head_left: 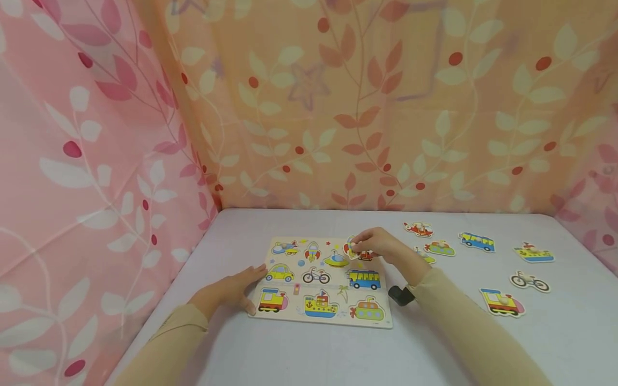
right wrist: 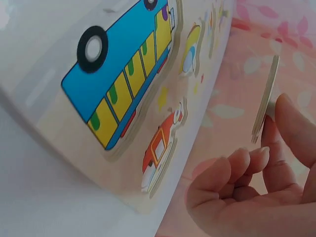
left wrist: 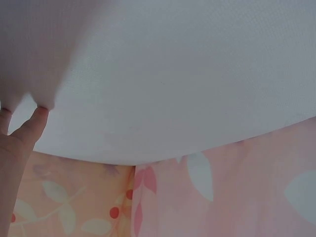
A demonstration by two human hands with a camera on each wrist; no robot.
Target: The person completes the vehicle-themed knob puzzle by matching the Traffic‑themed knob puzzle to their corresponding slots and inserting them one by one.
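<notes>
A wooden puzzle board [head_left: 338,292] with printed vehicle shapes lies on the table. My right hand [head_left: 381,246] pinches a rocket puzzle piece [head_left: 350,247] above the board's upper right part, near the helicopter shape. From the right wrist view, the rocket piece [right wrist: 267,96] is seen edge-on, held between thumb and fingertips of the right hand [right wrist: 256,192] and raised off the board. My left hand [head_left: 236,289] rests at the board's left edge, thumb at the lower corner and fingers extended. Only some fingers of the left hand [left wrist: 24,133] show in its wrist view.
Loose pieces lie to the right: a helicopter [head_left: 420,229], submarine [head_left: 440,248], bus [head_left: 477,242], ship [head_left: 534,253], bicycle [head_left: 530,281] and train [head_left: 502,303]. A flying saucer piece [head_left: 425,255] is partly hidden by my right hand. Patterned curtains [head_left: 309,134] enclose the table.
</notes>
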